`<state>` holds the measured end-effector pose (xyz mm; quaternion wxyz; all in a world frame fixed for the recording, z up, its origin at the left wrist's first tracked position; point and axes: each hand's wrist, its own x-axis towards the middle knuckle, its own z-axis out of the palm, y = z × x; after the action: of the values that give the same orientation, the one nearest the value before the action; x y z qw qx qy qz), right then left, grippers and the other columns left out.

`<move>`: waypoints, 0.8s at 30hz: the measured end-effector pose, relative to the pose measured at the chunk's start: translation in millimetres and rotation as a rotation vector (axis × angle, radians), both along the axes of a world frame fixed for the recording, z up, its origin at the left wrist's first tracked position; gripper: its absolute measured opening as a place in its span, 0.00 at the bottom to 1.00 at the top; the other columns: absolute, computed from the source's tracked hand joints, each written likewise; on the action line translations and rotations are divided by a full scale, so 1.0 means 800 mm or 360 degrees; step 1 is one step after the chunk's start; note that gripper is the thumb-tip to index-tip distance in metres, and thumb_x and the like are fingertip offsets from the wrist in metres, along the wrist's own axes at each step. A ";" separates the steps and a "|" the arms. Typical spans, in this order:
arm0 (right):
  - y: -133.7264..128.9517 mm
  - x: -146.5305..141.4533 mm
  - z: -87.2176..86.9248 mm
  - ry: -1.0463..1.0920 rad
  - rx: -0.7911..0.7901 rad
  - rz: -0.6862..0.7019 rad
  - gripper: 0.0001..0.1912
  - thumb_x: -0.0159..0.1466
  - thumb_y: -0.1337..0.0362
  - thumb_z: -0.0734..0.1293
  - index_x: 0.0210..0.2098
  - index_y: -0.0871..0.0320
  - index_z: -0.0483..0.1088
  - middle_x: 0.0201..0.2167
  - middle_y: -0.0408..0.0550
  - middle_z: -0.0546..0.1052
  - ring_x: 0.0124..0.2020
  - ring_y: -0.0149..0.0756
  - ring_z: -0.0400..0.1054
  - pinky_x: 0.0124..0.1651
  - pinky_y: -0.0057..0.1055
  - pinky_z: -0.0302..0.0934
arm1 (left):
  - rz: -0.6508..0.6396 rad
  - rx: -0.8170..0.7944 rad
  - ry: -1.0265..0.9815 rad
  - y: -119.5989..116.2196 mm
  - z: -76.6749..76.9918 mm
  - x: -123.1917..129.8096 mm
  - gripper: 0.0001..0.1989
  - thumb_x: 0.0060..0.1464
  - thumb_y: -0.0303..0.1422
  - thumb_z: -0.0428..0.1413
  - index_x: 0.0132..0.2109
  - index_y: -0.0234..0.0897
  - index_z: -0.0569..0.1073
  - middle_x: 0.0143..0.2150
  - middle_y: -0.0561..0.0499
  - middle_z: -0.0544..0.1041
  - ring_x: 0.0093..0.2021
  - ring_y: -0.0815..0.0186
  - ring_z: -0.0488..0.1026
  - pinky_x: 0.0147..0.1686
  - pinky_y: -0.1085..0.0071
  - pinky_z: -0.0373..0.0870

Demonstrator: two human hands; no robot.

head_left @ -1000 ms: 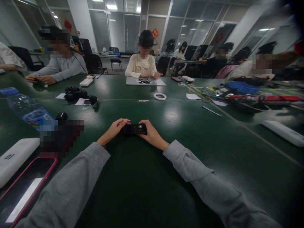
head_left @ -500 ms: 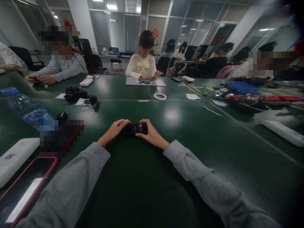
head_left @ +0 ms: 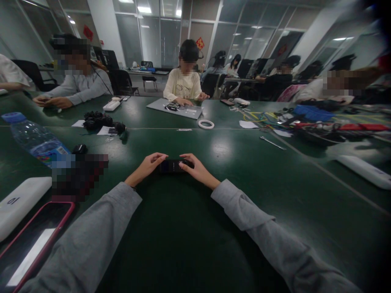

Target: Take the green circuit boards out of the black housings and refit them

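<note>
A small black handheld device (head_left: 170,166) with faint white marks on its screen is held level just above or on the green table; I cannot tell which. My left hand (head_left: 149,166) grips its left end, thumb and fingers closed along the edge. Around the right end curls my right hand (head_left: 198,167), with its thumb lying over the screen's right part and partly covering it. The undersides of the device and the fingers behind it are hidden.
To my left lie a water bottle (head_left: 38,136), a white power bank (head_left: 23,201) and a red-edged phone (head_left: 36,244). Ahead are black gear (head_left: 102,121), a white ring (head_left: 206,124) and a wrench (head_left: 273,143). Cables (head_left: 269,118) spread right; a person (head_left: 185,83) sits opposite.
My right thumb has moved up from the device's lower edge onto its screen. Across the table, the person's grey board has turned and shifted left and nearer.
</note>
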<state>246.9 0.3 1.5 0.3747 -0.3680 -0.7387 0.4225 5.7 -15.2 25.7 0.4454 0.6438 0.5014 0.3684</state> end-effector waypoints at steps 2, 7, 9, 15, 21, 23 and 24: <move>0.000 0.002 0.002 0.0052 -0.0078 0.0017 0.23 0.62 0.53 0.68 0.52 0.55 0.62 0.48 0.51 0.71 0.52 0.41 0.66 0.54 0.43 0.63 | -0.0004 0.0023 0.0014 0.000 0.000 0.000 0.24 0.56 0.50 0.50 0.51 0.38 0.72 0.50 0.45 0.75 0.49 0.58 0.71 0.50 0.61 0.66; -0.001 0.002 0.009 0.0165 -0.0291 0.0086 0.25 0.61 0.53 0.69 0.52 0.55 0.61 0.43 0.50 0.74 0.45 0.41 0.70 0.47 0.41 0.66 | -0.0029 0.0048 0.0005 0.003 -0.004 -0.001 0.24 0.57 0.49 0.50 0.51 0.37 0.71 0.49 0.44 0.75 0.49 0.59 0.72 0.50 0.61 0.66; -0.002 0.001 0.010 0.0187 -0.0317 0.0077 0.25 0.60 0.53 0.70 0.52 0.55 0.62 0.41 0.49 0.74 0.43 0.40 0.70 0.46 0.40 0.66 | -0.0029 0.0046 0.0005 0.005 -0.006 -0.001 0.25 0.56 0.49 0.50 0.51 0.35 0.71 0.50 0.43 0.75 0.49 0.59 0.72 0.50 0.61 0.66; 0.000 0.001 0.006 0.0279 -0.0390 0.0060 0.24 0.59 0.53 0.71 0.50 0.53 0.63 0.43 0.48 0.74 0.45 0.40 0.70 0.48 0.39 0.65 | -0.0080 0.0103 -0.0035 0.007 -0.010 -0.002 0.25 0.57 0.49 0.49 0.52 0.35 0.70 0.50 0.42 0.75 0.50 0.58 0.72 0.50 0.61 0.67; 0.001 0.000 0.010 0.0471 -0.0489 -0.0162 0.23 0.57 0.53 0.71 0.47 0.54 0.65 0.43 0.47 0.73 0.45 0.39 0.69 0.50 0.38 0.63 | -0.0131 0.0075 0.0011 0.004 -0.005 -0.003 0.27 0.56 0.49 0.51 0.57 0.36 0.65 0.52 0.43 0.74 0.51 0.58 0.72 0.51 0.60 0.68; 0.002 0.001 0.012 0.0559 -0.0540 -0.0221 0.23 0.57 0.52 0.72 0.47 0.54 0.65 0.42 0.47 0.73 0.45 0.38 0.69 0.51 0.38 0.63 | -0.0103 0.0041 0.0044 0.002 -0.002 -0.002 0.29 0.55 0.49 0.52 0.58 0.36 0.63 0.53 0.42 0.73 0.51 0.58 0.72 0.52 0.59 0.67; 0.003 0.002 0.012 0.0583 -0.0562 -0.0241 0.23 0.56 0.52 0.72 0.47 0.54 0.65 0.41 0.47 0.73 0.44 0.38 0.69 0.51 0.38 0.63 | -0.0090 0.0019 0.0060 0.002 -0.001 -0.002 0.30 0.54 0.49 0.53 0.58 0.36 0.63 0.53 0.42 0.73 0.51 0.57 0.72 0.52 0.58 0.67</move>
<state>248.7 2.3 11.0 0.4627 -0.3993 -0.5438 0.5750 4.0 -13.7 24.6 0.4423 0.6672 0.4891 0.3463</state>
